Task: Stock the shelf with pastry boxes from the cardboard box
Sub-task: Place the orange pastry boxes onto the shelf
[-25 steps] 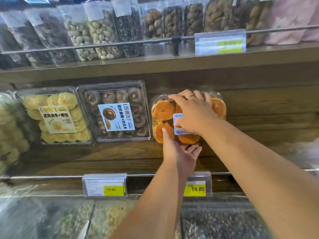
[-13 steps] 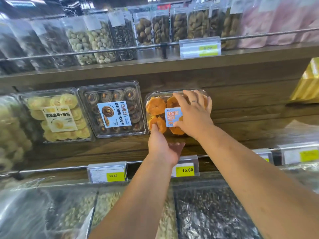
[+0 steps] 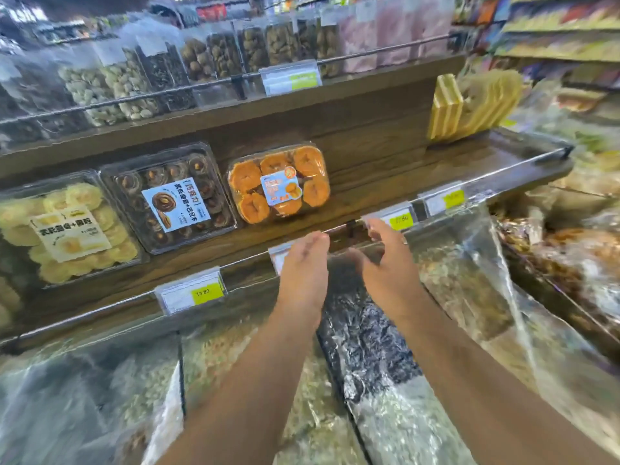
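Note:
A clear box of orange pastries point(image 3: 279, 184) leans on the wooden shelf point(image 3: 385, 182), with nothing touching it. To its left stand a box of dark chocolate pastries point(image 3: 171, 199) and a box of pale yellow pastries point(image 3: 68, 229). My left hand point(image 3: 303, 263) and my right hand point(image 3: 385, 260) hover below the shelf's front rail, palms facing each other, fingers relaxed, holding nothing. The cardboard box is out of sight.
Price tags point(image 3: 193, 293) clip to the front rail. Bare shelf board lies right of the orange box, up to yellow packs point(image 3: 469, 105) at the far right. Bags of nuts point(image 3: 110, 85) fill the upper shelf. Clear-lidded bulk bins point(image 3: 369, 330) sit below my arms.
Both hands let go of the orange pastry box and drew back below the shelf rail. The box stays on the shelf. The view has swung to the right.

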Motion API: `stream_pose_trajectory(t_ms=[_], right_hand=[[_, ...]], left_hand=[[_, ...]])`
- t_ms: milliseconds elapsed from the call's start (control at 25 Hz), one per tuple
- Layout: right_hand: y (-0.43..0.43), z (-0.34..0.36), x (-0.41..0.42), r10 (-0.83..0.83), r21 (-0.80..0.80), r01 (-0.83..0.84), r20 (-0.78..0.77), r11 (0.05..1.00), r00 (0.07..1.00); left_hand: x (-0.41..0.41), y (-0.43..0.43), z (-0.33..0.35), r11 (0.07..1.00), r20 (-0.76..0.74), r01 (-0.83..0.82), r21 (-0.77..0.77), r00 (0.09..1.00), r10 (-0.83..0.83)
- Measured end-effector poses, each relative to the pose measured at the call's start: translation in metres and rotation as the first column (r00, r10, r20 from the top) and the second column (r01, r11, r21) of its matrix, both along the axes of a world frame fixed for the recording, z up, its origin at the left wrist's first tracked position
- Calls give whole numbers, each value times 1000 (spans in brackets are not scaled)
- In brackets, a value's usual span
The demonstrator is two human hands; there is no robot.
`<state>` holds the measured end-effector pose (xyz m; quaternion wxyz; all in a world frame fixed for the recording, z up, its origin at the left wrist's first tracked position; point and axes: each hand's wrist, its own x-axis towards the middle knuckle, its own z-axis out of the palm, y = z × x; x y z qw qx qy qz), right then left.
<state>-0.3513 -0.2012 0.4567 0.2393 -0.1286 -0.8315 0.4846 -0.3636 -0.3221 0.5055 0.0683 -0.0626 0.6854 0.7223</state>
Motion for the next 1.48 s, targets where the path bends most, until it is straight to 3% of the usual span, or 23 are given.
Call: stream_pose_trajectory(t_ms=[120,240,360,520,720,920,1200,1320,1480], right_hand=[[-3,-23,68,-74,-244,91,78,965,994],[-2,-48,153,-226,-270,257,140,928,964],[10,-72,242,-355,-359,423,241,832,903],[20,-111,345,-479,-411,608,380,679,791],[50,-166,443,-568,-427,754,496,499,656],[77,-217,505,-528,-403,794,596,455,605],[127,-339,523,-412,-389,821,724,418,553],[160,-412,511,-396,-401,830,741,386,542],[201,-518,486,-394,-452,844,747,289,535]], left_hand=[[47,-1,-32,970,-85,181,-164,977,-197],[103,8,-66,893,-83,399,-209,903,-422],[163,28,-94,733,-29,617,-287,759,-650],[242,62,-130,546,16,790,-279,573,-820],[338,117,-195,293,136,866,-406,375,-917],[387,163,-251,137,290,840,-525,327,-900],[400,217,-376,101,404,876,-471,316,-859],[392,233,-445,192,502,910,-367,368,-783],[375,234,-553,323,517,832,-451,539,-665]])
